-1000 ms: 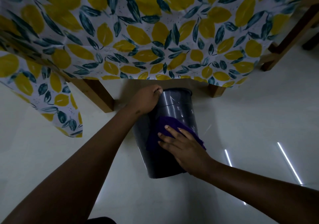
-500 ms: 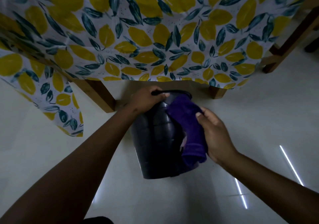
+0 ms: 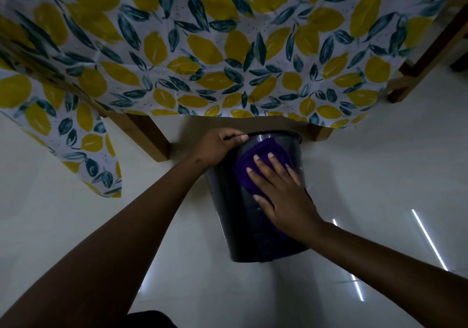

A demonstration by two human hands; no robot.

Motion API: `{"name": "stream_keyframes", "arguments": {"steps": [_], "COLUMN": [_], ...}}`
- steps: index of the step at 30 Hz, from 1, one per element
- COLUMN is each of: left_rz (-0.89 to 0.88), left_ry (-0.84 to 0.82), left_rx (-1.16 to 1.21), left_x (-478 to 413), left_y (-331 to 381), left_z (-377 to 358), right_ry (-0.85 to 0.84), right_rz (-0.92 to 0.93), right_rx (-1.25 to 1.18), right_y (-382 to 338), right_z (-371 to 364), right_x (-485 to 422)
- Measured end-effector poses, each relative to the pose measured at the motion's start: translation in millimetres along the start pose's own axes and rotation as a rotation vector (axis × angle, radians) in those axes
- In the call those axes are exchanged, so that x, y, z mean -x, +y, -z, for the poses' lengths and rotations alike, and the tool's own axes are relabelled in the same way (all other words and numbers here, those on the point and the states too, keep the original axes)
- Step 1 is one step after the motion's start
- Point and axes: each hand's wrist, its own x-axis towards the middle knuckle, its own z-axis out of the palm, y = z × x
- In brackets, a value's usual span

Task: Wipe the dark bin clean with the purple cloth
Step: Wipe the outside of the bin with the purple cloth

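- The left arm (image 3: 106,239) is extended from the lower left corner up toward the centre, bare, with the elbow nearly straight.
- The left hand (image 3: 217,148) is seen knuckles up, its fingers curled closed over the rim of the dark round plastic bin (image 3: 233,216); the thumb tip is pointed to the right along that rim.
- The right arm (image 3: 385,264) is brought in from the lower right edge, the wrist bent slightly upward.
- The right hand (image 3: 281,196) is laid flat, palm down, fingers spread and straight, pressed on the folded purple cloth (image 3: 255,160) against the bin's side.
- The two hands are held near each other, not touching.
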Motion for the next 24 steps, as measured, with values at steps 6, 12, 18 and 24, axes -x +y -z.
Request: {"name": "stream_keyframes", "arguments": {"steps": [6, 12, 18, 24], "left_rz": [-0.043, -0.069, -0.091, -0.096], "left_ry": [0.007, 0.032, 0.053, 0.117], "left_rx": [-0.024, -0.162, -0.130, -0.322], "left_x": [-2, -7, -8, -9], "left_y": [1, -6, 1, -3], "left_z": [-2, -2, -7, -2], "right_ry": [-0.015, -0.141, -0.024, -0.183], "right_rz": [-0.105, 0.238, -0.056, 0.309], "right_rx": [0.012, 0.229, 0.063, 0.243], "right_y": [17, -7, 6, -16], "right_z": [5, -10, 1, -11], "right_x": [-12, 17, -1, 32]}}
